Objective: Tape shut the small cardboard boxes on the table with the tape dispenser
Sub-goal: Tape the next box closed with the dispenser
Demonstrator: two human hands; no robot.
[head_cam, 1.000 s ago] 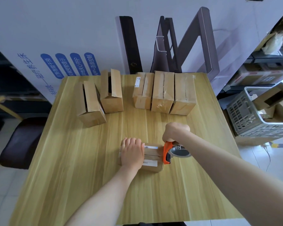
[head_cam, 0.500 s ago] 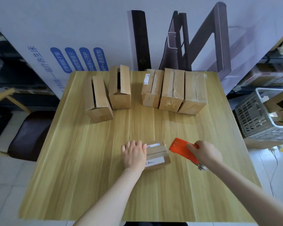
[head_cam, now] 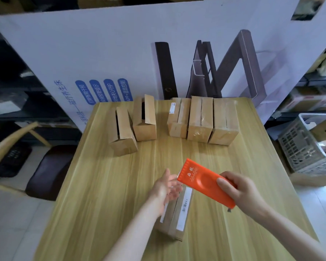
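Note:
A small cardboard box [head_cam: 177, 215] with white labels lies on the wooden table [head_cam: 105, 185] near me. My left hand [head_cam: 167, 185] hovers just above its far end, fingers spread and relaxed, holding nothing. My right hand [head_cam: 239, 191] grips the orange tape dispenser [head_cam: 205, 182], lifted above the box and tilted, its flat side facing up. Two boxes with open flaps [head_cam: 123, 131] [head_cam: 145, 117] stand at the back left. Three taped boxes [head_cam: 177, 117] [head_cam: 200, 119] [head_cam: 224, 123] stand side by side at the back right.
A large white printed board [head_cam: 120, 53] leans behind the table. A grey plastic basket [head_cam: 305, 147] with cardboard sits on the floor at the right. A wooden chair with a dark seat [head_cam: 45, 172] stands at the left. Shelves with goods flank both sides.
My right hand has lifted the tape dispenser off the box and turned it flat side up. My left hand has come off the box, which now lies turned lengthwise toward me.

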